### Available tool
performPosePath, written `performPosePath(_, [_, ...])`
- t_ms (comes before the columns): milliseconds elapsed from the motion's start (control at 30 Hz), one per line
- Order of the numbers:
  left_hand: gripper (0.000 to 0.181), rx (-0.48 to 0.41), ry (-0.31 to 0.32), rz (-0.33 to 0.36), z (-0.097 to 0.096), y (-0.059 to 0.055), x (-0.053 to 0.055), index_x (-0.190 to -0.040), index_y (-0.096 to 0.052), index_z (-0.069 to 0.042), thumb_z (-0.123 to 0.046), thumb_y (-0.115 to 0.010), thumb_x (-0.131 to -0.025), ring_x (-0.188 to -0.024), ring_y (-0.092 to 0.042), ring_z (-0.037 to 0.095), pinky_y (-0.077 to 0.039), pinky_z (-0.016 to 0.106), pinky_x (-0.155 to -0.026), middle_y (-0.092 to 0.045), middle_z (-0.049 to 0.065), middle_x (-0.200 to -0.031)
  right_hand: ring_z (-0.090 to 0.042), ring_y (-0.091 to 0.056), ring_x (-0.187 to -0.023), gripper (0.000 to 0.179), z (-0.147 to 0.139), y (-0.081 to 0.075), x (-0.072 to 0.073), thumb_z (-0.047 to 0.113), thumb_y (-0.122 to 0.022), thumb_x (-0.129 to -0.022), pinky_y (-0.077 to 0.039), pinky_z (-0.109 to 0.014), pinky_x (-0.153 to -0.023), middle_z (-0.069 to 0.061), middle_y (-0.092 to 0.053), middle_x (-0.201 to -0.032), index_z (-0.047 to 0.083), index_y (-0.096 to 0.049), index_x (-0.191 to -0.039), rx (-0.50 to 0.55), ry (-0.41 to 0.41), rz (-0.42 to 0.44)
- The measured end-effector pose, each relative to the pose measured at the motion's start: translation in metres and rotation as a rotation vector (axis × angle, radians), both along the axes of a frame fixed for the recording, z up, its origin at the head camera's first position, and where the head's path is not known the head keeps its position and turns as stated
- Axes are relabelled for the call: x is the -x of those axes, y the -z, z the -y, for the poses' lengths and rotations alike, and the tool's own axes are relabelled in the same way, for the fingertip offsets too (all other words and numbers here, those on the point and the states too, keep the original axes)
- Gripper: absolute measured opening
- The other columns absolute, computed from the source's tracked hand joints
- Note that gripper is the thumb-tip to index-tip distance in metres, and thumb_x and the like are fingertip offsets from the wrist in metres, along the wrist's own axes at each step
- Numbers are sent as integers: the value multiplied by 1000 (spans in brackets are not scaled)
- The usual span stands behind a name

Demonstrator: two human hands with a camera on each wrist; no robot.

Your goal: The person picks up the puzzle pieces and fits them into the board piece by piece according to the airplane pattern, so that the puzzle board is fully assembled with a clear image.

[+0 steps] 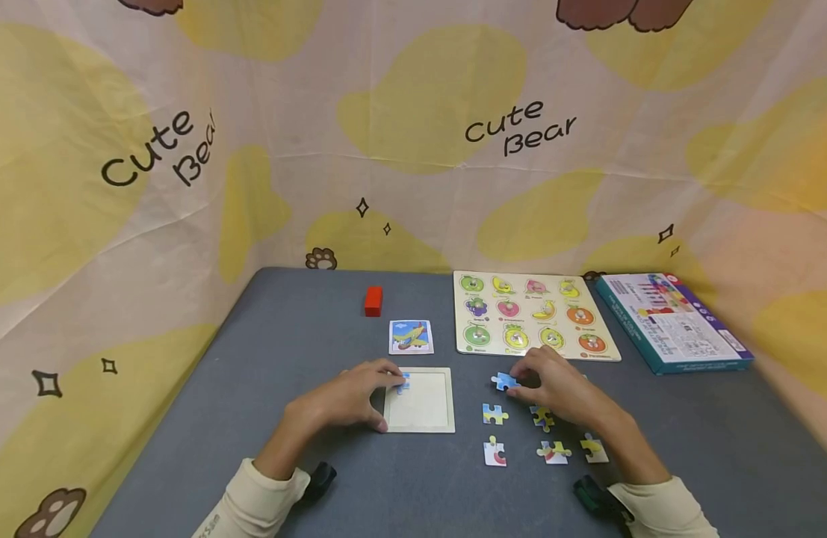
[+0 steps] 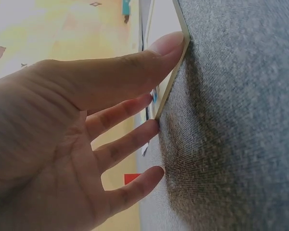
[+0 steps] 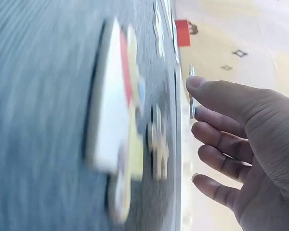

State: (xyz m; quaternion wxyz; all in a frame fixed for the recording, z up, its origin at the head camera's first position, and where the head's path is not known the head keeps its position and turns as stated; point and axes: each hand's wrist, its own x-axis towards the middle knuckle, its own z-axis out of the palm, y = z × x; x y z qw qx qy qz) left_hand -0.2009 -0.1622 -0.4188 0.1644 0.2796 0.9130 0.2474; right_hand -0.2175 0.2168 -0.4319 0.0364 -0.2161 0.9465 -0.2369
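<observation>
Grey table (image 1: 252,373) stands before yellow-patterned fabric (image 1: 413,112). Blue puzzle piece (image 1: 502,381), thin and knobbed, is raised right of the tray (image 1: 420,407), pinched by the right hand (image 1: 554,382); left hand (image 1: 349,394), fingers spread, touches the tray.

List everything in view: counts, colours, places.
Table: 1, grey, foreground
Cute Bear cloth: 1, pink and yellow, background
Puzzle tray: 1, cream, centre
Placed jigsaw piece: 1 visible, blue, tray's far-left corner
Loose jigsaw pieces: at least 5, multicoloured, right of tray
Held jigsaw piece: 1, blue, right of tray
Airplane card: 1, blue and yellow, beyond tray
Block: 1, red, beyond card
Fruit puzzle board: 1, cream, far side
Box: 1, teal and purple, far right
Sleeves: 2, cream, forearms
Wrist devices: 2, dark, wrists
Left hand: 1, bare, touching tray
Right hand: 1, bare, pinching held piece
</observation>
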Motion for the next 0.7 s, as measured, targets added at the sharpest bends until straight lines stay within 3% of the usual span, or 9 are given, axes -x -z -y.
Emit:
performPosePath(433, [74,7,-17,11,-2,-3,0,-145,-64,-5,-9,-94,-78,-134,-53,33,-38,67,-111,-56,6,-146,-12,-55,-99,22,57,-5,10,34,-83,-93,-51,-41,-93,7,-65,-104,17,-78,-106,-23,-119,-22])
performPosePath(700, [74,13,-20,21,-1,-2,1,-146,-63,-5,-11,-94,-79,-137,-52,33,-37,67,-112,-55,6,-148,-11,-54,-91,22,87,-3,16,30,-85,-92,-51,-35,-85,7,-64,-98,14,-79,-105,1,-201,-55])
